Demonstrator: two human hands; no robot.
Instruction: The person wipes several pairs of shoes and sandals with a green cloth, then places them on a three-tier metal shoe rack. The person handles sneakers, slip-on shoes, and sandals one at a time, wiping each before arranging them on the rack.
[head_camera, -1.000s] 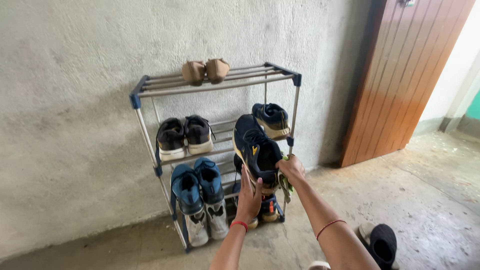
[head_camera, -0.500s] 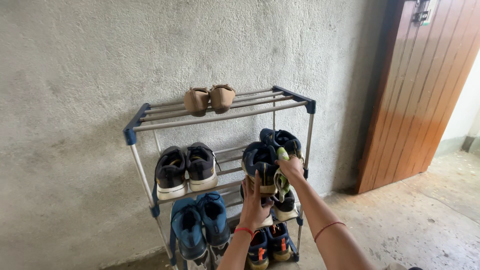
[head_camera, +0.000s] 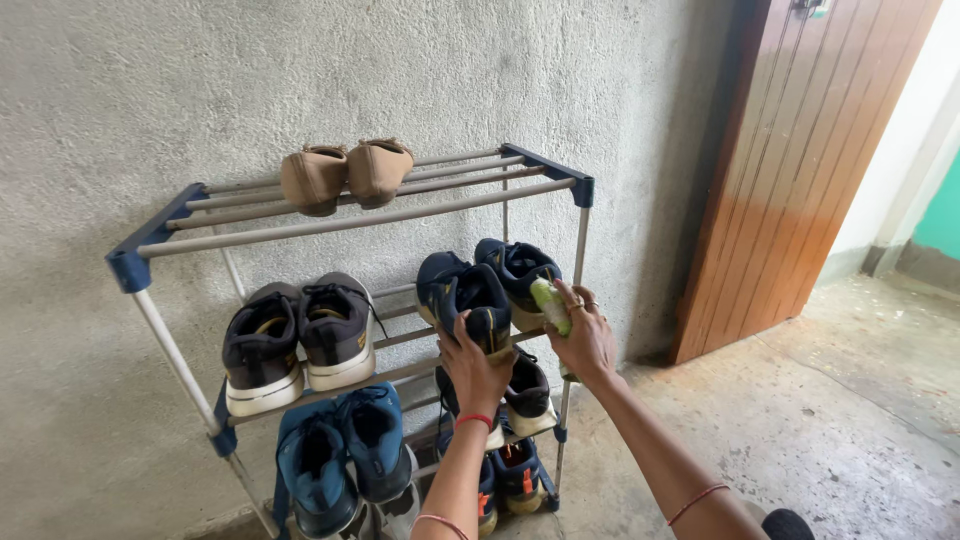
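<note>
A rough grey plaster wall is filling the upper left and middle of the frame, and a brown wooden door is standing along the right side, with a strip of green showing past it at the far right edge. A stained concrete floor is spreading across the lower right.

A metal shoe rack with blue corner joints is standing against the wall in the middle of the frame. A pair of tan flat shoes is sitting on its top rails, and a pair of black sneakers is resting on the middle shelf at the left. Blue sneakers are sitting lower left, cut off by the bottom edge.

The left hand is gripping the heel of a dark blue sneaker that is resting on the middle shelf, right of centre, just beside its partner. The right hand is closing around a green cloth — it is touching the partner shoe's side.

The arms are hiding most of the shoes on the lower shelves — only white soles and orange patches are showing. A dark object at the bottom right corner is cut off and hard to identify.
</note>
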